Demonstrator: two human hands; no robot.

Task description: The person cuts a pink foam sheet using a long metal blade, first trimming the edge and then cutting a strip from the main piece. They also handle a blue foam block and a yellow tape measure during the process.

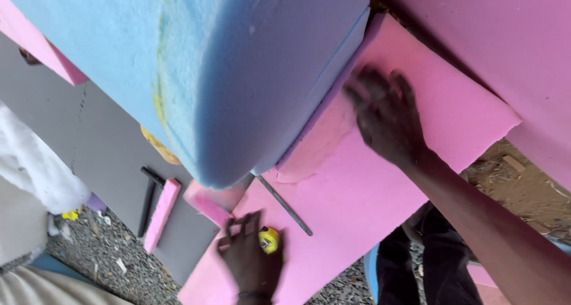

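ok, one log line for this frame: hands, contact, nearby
left hand: on yellow tape measure | right hand: flat on pink foam sheet | nearby: metal rod, blue foam block
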